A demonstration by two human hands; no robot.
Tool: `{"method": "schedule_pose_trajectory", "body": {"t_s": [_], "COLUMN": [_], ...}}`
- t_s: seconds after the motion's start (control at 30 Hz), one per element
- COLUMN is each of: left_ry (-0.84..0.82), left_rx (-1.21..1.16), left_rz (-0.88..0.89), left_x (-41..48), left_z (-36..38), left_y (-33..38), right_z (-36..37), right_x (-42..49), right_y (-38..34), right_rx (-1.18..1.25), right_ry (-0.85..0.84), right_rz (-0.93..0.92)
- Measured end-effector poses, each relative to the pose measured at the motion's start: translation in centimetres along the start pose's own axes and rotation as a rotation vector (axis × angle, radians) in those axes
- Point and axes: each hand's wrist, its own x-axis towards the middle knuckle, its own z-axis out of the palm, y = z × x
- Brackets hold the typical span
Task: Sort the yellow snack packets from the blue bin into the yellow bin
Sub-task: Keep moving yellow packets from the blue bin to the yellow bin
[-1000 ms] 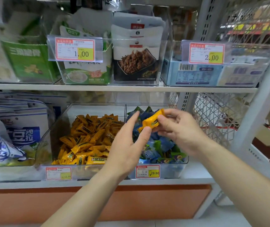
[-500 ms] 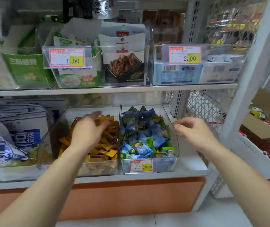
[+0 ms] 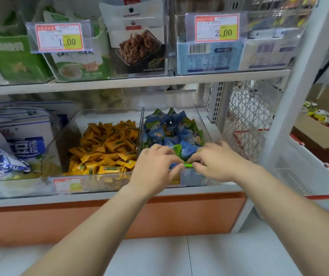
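Left hand (image 3: 155,166): palm down at the front of the blue bin (image 3: 205,124), fingers curled onto the packets; grip unclear.
Right hand (image 3: 213,161): beside it, fingertips bent down among blue wrappers, perhaps nipping a green one (image 3: 188,165).
Yellow packets (image 3: 107,146): heaped in the yellow bin (image 3: 76,124), left of the blue.

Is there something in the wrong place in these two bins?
Yes. In the blue bin, some orange-yellow packets show between the blue packets; they match the yellow bin beside it. Nothing looks spilled or damaged.
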Motion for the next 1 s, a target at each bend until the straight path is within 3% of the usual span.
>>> {"method": "schedule_pose_trajectory", "body": {"t_s": [0.4, 0.6, 0.73, 0.87, 0.93, 1.0], "left_ry": [0.090, 0.090, 0.062, 0.022, 0.009, 0.041], "left_rx": [0.049, -0.176, -0.327, -0.328, -0.286, -0.224], "left_rz": [-0.173, -0.113, -0.217, -0.212, -0.190, -0.161], "left_x": [1.4, 1.8, 1.8, 1.5, 1.2, 0.7], "left_z": [0.7, 1.2, 1.2, 1.0, 1.0, 1.1], "left_y": [-1.2, -0.8, -1.5, -1.6, -1.6, -1.6], "right_z": [0.1, 0.2, -1.4, -3.1, -3.6, -3.8], "right_x": [1.0, 1.4, 2.1, 5.6, 8.1, 9.9], "right_y": [0.0, -0.2, 1.4, 2.1, 1.9, 1.9], "right_rx": [0.153, 0.070, 0.312, 0.617, 0.646, 0.552], "right_ry": [0.053, 0.303, 0.446, 0.584, 0.534, 0.379], "right_rz": [0.037, 0.079, 0.170, 0.316, 0.348, 0.383]}}
